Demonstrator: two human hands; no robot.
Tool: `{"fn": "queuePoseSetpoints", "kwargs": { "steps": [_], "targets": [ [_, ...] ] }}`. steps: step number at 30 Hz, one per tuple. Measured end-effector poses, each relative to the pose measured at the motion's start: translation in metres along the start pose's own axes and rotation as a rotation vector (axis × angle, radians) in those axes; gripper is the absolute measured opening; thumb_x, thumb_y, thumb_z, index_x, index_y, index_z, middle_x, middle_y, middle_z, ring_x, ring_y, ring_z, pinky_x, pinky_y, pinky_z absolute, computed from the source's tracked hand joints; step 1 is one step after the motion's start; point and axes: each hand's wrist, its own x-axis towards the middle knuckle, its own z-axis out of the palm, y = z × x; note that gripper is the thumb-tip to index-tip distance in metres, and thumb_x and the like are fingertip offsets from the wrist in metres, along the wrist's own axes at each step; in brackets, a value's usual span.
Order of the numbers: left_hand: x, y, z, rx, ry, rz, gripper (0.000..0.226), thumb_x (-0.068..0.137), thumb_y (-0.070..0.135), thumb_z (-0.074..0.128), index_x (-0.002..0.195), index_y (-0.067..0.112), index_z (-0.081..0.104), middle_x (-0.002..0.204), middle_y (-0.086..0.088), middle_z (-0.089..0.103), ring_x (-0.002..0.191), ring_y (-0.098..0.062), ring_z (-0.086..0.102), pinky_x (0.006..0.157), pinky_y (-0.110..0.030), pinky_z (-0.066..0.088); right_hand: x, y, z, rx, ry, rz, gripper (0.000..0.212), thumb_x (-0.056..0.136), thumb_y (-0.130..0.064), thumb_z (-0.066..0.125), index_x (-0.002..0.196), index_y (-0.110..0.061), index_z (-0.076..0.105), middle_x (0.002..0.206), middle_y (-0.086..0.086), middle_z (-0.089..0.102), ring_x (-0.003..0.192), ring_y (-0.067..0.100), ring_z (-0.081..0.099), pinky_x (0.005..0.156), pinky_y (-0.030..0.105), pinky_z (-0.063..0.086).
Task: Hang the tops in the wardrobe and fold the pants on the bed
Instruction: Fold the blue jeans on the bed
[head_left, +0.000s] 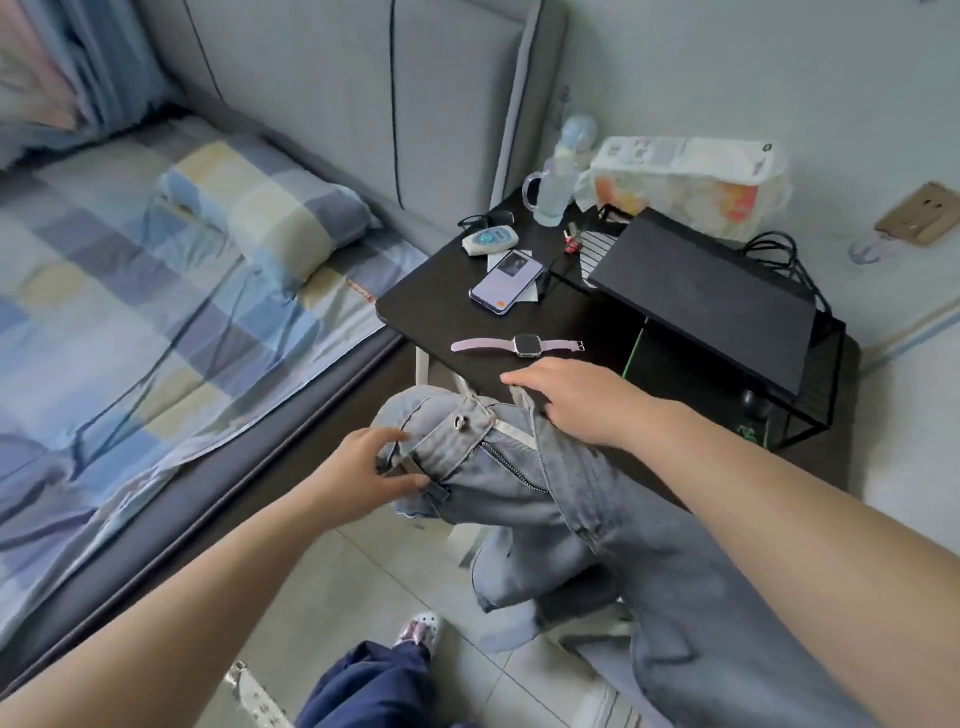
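Head view showed your left hand (363, 475) pinching the jeans (561, 488) at the waistband and your right hand (576, 402) gripping the other side beside the worktop (519, 317), unfolded, bed (130, 291) leftward.

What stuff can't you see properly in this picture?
Head view:
- Jeans: legs run off the bottom edge.
- Right hand: fingertips tucked into the denim, so the grip is unclear.
- Phone: screen too small to read.
- Wardrobe: out of frame.
- Curtain: blurred at the corner.
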Motion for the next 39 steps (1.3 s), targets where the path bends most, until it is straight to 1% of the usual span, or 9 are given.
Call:
{"fn": "queuePoseSetpoints", "kwargs": {
  "steps": [6, 12, 16, 18, 21, 24, 26, 30, 39],
  "targets": [
    [0.019, -0.029, 0.009, -0.038, -0.098, 0.062, 0.045, 0.071, 0.034, 0.082, 0.109, 0.021, 0.061, 0.11, 0.004, 0.055, 0.106, -0.014, 0.05, 0.092, -0.024, 0.04, 0.05, -0.001, -0.003, -0.037, -0.371, -0.101, 0.031, 0.084, -0.003, 0.055, 0.108, -0.021, 0.064, 0.122, -0.001, 0.062, 0.112, 0.02, 0.057, 0.095, 0.035, 0.044],
    [0.029, -0.057, 0.015, 0.066, -0.157, 0.12, 0.041, 0.074, 0.042, 0.077, 0.102, 0.015, 0.066, 0.115, 0.003, 0.057, 0.108, -0.017, 0.051, 0.096, -0.033, 0.042, 0.1, 0.003, 0.026, -0.273, -0.653, -0.132, 0.018, 0.096, -0.021, 0.052, 0.109, -0.013, 0.06, 0.109, 0.007, 0.062, 0.095, 0.017, 0.058, 0.084, 0.024, 0.048],
    [0.032, -0.076, 0.016, 0.196, -0.022, 0.048, 0.034, 0.078, 0.043, 0.074, 0.104, 0.021, 0.07, 0.141, -0.002, 0.045, 0.141, -0.025, 0.026, 0.114, -0.04, 0.024, 0.118, -0.013, 0.044, -0.358, -0.688, -0.259, 0.041, 0.104, -0.009, 0.024, 0.066, -0.022, 0.029, 0.069, -0.003, 0.028, 0.05, -0.001, 0.038, 0.045, 0.001, 0.03],
    [0.032, -0.08, 0.015, 0.113, 0.039, 0.039, 0.028, 0.078, 0.036, 0.076, 0.101, 0.021, 0.073, 0.148, -0.005, 0.038, 0.146, -0.026, 0.016, 0.118, -0.039, 0.016, 0.113, -0.011, 0.041, -0.321, -0.747, -0.154, 0.041, 0.103, -0.007, 0.027, 0.065, -0.022, 0.032, 0.054, -0.005, 0.043, 0.041, -0.005, 0.039, 0.041, 0.002, 0.034],
    [0.031, -0.08, 0.007, -0.031, 0.037, 0.034, 0.017, 0.077, 0.033, 0.077, 0.082, 0.018, 0.071, 0.129, -0.002, 0.057, 0.128, -0.019, 0.045, 0.11, -0.027, 0.029, 0.092, 0.007, 0.049, -0.242, -0.811, -0.058, 0.064, 0.102, -0.007, 0.033, 0.042, -0.015, 0.053, 0.026, -0.005, 0.042, 0.025, 0.002, 0.044, 0.039, 0.012, 0.036],
    [0.026, -0.077, -0.002, -0.032, 0.067, -0.015, 0.029, 0.075, 0.039, 0.077, 0.061, 0.032, 0.052, 0.081, 0.01, 0.059, 0.079, -0.011, 0.055, 0.074, -0.026, 0.044, 0.07, 0.025, 0.051, -0.35, -0.764, -0.017, 0.037, 0.099, -0.015, 0.046, 0.066, -0.006, 0.058, 0.064, 0.005, 0.054, 0.064, 0.018, 0.054, 0.067, 0.023, 0.04],
    [0.023, -0.078, -0.006, -0.06, 0.142, -0.055, 0.032, 0.073, 0.037, 0.079, 0.061, 0.032, 0.051, 0.07, 0.01, 0.053, 0.067, -0.008, 0.05, 0.062, -0.024, 0.037, 0.057, 0.034, 0.045, -0.239, -0.686, 0.109, 0.019, 0.095, -0.023, 0.05, 0.088, -0.01, 0.061, 0.083, 0.003, 0.059, 0.076, 0.018, 0.053, 0.065, 0.02, 0.036],
    [0.004, -0.07, -0.009, -0.121, 0.239, -0.067, 0.023, 0.072, 0.029, 0.082, 0.071, 0.034, 0.06, 0.076, 0.011, 0.061, 0.07, -0.006, 0.054, 0.061, -0.02, 0.039, 0.021, 0.048, 0.027, -0.132, -0.518, 0.134, 0.02, 0.088, -0.027, 0.056, 0.069, -0.023, 0.053, 0.076, -0.006, 0.061, 0.067, 0.01, 0.052, 0.056, 0.019, 0.039],
    [-0.062, -0.048, -0.013, -0.065, 0.269, -0.068, 0.027, 0.081, 0.025, 0.075, 0.098, 0.043, 0.067, 0.097, 0.014, 0.064, 0.084, -0.006, 0.058, 0.076, -0.021, 0.039, -0.056, 0.069, -0.009, -0.06, -0.074, 0.151, 0.013, 0.081, -0.018, 0.058, 0.087, -0.017, 0.047, 0.081, 0.009, 0.06, 0.076, 0.026, 0.057, 0.066, 0.038, 0.043]
  ]
}}
